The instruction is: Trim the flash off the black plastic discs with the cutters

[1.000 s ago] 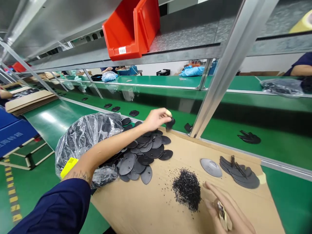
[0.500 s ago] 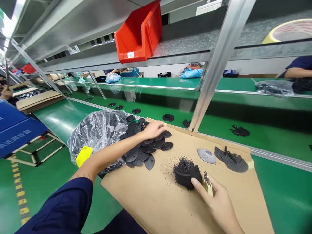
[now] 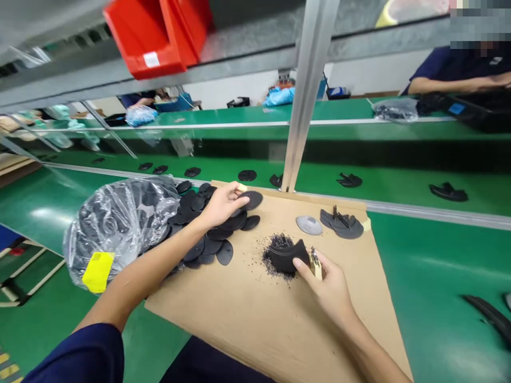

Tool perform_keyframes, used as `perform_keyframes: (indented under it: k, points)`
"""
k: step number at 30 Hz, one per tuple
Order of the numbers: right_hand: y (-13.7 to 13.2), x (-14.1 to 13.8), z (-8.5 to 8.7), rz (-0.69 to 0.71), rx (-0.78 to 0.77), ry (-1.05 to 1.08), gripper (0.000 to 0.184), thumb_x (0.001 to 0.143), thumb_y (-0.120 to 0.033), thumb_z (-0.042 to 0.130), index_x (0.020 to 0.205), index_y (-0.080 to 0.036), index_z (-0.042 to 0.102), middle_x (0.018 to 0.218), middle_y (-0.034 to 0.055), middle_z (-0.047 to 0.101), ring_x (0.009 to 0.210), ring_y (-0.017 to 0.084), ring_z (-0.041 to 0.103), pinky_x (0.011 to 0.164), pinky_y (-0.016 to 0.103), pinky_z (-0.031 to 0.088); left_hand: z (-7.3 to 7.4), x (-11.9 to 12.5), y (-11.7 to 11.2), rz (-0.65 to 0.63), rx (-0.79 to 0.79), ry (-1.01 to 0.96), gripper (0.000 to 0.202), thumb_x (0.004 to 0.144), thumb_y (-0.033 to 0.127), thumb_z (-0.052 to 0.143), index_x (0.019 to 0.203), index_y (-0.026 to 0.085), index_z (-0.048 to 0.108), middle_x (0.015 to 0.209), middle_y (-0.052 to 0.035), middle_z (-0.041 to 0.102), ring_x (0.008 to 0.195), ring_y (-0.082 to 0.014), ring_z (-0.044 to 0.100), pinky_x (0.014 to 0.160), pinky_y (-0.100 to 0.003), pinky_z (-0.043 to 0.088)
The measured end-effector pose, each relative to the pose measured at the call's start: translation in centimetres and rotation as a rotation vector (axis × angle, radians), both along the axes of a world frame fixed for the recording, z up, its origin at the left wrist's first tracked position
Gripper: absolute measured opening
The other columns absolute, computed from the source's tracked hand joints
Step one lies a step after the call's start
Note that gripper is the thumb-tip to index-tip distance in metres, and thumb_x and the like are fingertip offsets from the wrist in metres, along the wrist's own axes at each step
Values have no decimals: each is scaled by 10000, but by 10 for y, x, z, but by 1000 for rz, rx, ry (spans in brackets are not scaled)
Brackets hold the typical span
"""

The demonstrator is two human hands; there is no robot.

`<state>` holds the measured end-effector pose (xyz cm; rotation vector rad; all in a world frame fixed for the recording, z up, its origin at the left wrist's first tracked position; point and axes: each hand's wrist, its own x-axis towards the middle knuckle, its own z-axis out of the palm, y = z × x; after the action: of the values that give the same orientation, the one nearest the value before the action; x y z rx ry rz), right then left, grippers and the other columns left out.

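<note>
My left hand is closed, pinching the edge of a black oval plate above the right side of a pile of similar plates. A pale cover is on one of its fingertips. My right hand grips a curved black plastic piece between thumb and fingers. Tucked in that same hand is a small metal tool with pale grips, probably nippers. Beneath the curved piece lies a heap of tiny black bits. Several finger details of the right hand are hidden behind the tool.
Brown cardboard covers the bench. A grey oval piece and stacked black parts lie at its back right. A clear bag is at left. Black parts dot the green belt. A metal post and red bin stand ahead.
My left hand has lifted a black oval plate from the pile's edge. My right hand still holds the curved piece and tool. The camera view has swung to the right.
</note>
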<state>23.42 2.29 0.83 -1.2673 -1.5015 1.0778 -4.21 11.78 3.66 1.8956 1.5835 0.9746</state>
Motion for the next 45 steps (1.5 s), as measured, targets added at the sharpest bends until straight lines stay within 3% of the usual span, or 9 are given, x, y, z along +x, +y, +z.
perform_keyframes:
  k: [4, 8, 11, 19, 25, 31, 36, 42, 45]
  points:
    - [-6, -3, 0, 84, -71, 49, 431, 841, -603, 700, 744, -206, 565, 673, -20, 507, 631, 147, 443, 601, 268, 415, -17, 50, -66, -257, -1, -386, 208, 916, 358, 685, 973, 162, 650, 846, -20, 684, 764, -131, 655, 719, -227, 534]
    - [-10, -6, 0, 157, -106, 107, 397, 853, -582, 706, 804, -195, 632, 710, -10, 544, 663, 151, 467, 623, 268, 429, -30, 70, -95, -208, -7, -296, 178, 921, 319, 678, 1020, 172, 668, 808, -4, 657, 721, -121, 607, 689, -219, 495]
    - [-10, -6, -1, 161, -126, 120, 380, 855, -558, 715, 779, -197, 624, 701, -16, 529, 656, 145, 456, 621, 266, 421, -36, 68, -96, -92, 34, -226, 159, 916, 318, 679, 968, 170, 655, 743, 13, 608, 685, -117, 562, 663, -220, 464]
    - [-12, -8, -2, 188, -169, 101, 323, 879, -509, 703, 808, -205, 620, 729, -12, 545, 673, 150, 477, 630, 268, 415, -49, 68, -99, -22, 67, -216, 230, 908, 383, 703, 988, 184, 618, 868, -24, 659, 792, -152, 607, 697, -250, 485]
    - [-12, -7, -2, 102, -166, 41, 339, 870, -505, 704, 772, -213, 563, 662, -45, 435, 618, 130, 393, 600, 265, 370, -39, 58, -99, -64, 162, -290, 183, 1000, 358, 582, 1072, 198, 635, 965, -44, 672, 875, -160, 661, 792, -292, 565]
    - [-10, -4, -2, 68, -147, 10, 343, 860, -497, 709, 751, -214, 548, 651, -50, 390, 613, 126, 360, 595, 266, 363, -28, 48, -89, -135, -104, -636, 416, 883, 380, 759, 1190, 221, 526, 939, -11, 681, 726, -116, 693, 621, -214, 600]
    - [-10, -7, 1, 157, -164, 33, 325, 896, -519, 668, 818, -211, 602, 751, 2, 550, 713, 166, 484, 659, 285, 427, -29, 46, -88, -227, -150, -525, 249, 950, 369, 667, 1105, 183, 609, 1041, -58, 670, 961, -164, 677, 847, -272, 597]
    - [-9, -8, 1, 150, -152, 27, 375, 897, -559, 658, 777, -213, 576, 711, -20, 482, 666, 148, 425, 652, 278, 421, -30, 42, -91, -244, -270, -561, 402, 927, 370, 691, 1264, 223, 527, 1007, -46, 696, 828, -151, 697, 737, -261, 608]
    - [-9, -7, -1, 143, -167, 23, 376, 891, -555, 670, 770, -211, 580, 710, -23, 470, 674, 148, 424, 654, 276, 412, -28, 41, -91, -314, -238, -495, 341, 955, 319, 655, 1270, 218, 570, 1049, -62, 726, 926, -171, 712, 803, -263, 588]
